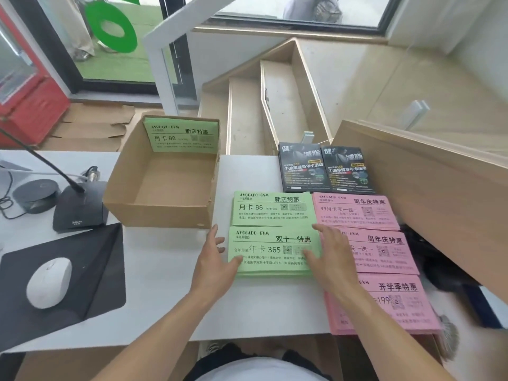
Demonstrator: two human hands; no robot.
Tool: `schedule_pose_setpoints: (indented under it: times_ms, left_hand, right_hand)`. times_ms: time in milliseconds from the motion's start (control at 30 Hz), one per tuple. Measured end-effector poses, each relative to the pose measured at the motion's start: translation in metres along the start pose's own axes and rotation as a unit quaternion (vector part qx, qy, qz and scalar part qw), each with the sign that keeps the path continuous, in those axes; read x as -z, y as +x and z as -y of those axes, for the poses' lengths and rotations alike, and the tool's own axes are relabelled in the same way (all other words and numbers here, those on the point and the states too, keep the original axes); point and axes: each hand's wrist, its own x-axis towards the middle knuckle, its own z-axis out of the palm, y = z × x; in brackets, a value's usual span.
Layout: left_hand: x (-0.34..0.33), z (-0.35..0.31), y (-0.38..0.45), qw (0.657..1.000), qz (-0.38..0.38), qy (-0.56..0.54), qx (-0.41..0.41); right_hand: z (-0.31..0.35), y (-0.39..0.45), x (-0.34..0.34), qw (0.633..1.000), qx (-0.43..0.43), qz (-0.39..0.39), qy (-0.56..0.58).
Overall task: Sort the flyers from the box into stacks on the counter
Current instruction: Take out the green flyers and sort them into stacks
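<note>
The left hand (213, 266) and right hand (328, 258), fingers straight and apart, are bracketing the near green flyer stack (270, 250) near the surface's front edge, apparently squaring it. Beyond, near the far edge, the cardboard box (162, 185) is holding remaining green flyers (181, 137).

both hands (217, 266) on green stack (272, 250), box (165, 188) beside

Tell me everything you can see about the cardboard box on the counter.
The cardboard box is plain brown, shallow and open-topped, standing upright on the white counter left of the sorted stacks. It is nearly empty: its bare floor shows, and a few green flyers lean against its far wall, printed side facing the camera. The near right corner looks slightly worn. Neither hand touches it; the left hand lies just in front of that corner.
</note>
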Motion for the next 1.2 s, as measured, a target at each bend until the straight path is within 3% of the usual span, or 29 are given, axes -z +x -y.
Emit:
schedule_pose_setpoints:
  times_ms: [133, 200, 400, 667, 1000, 1133, 1200]
  left_hand:
    - [-0.008, -0.004, -0.006, 0.996, 0.047, -0.063, 0.039]
    - [-0.011, -0.008, -0.009, 0.995, 0.055, -0.069, 0.045]
    - [-0.017, -0.013, -0.010, 0.995, 0.068, -0.056, 0.037]
    - [-0.019, -0.006, -0.011, 0.995, 0.100, -0.002, 0.024]
    - [-0.029, 0.002, -0.010, 0.994, 0.102, 0.040, 0.009]
    - [-0.034, 0.004, -0.011, 0.996, 0.074, 0.053, -0.020]
    - [-0.033, 0.003, -0.013, 0.990, -0.003, 0.110, -0.093]
  right_hand:
    - [-0.003, -0.013, 0.003, 0.990, 0.039, 0.117, -0.070]
    - [-0.005, -0.017, 0.002, 0.987, 0.038, 0.139, -0.076]
    - [-0.006, -0.018, 0.000, 0.991, 0.036, 0.124, -0.026]
    - [-0.008, -0.016, 0.001, 0.985, 0.060, 0.114, -0.119]
    - [0.007, -0.008, -0.002, 0.986, 0.073, 0.114, -0.101]
    - [0.018, 0.002, 0.003, 0.978, 0.086, 0.108, -0.157]
    - [0.025, 0.005, 0.002, 0.979, 0.090, 0.096, -0.158]
